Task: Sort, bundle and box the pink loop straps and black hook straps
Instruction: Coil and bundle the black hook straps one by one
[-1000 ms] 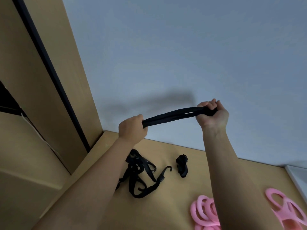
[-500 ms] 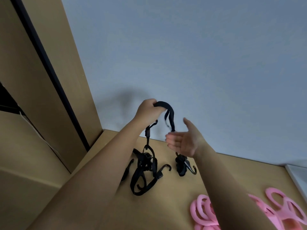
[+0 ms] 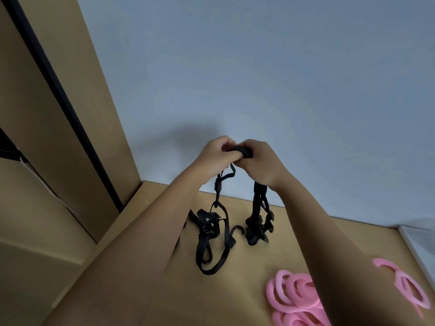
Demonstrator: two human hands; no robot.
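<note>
A tan wooden tabletop (image 3: 247, 261) meets a plain blue-grey wall (image 3: 259, 78). To the left stands a tan wooden panel (image 3: 89, 102), with a black strip (image 3: 58, 90) running down beside it. A white ledge (image 3: 419, 243) borders the tabletop's right end.

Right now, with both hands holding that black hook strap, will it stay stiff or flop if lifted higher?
Probably floppy: the black hook strap bends between the left hand and right hand, both ends hanging limp. It may snag: its left end hangs to the loose black straps on the table.
</note>
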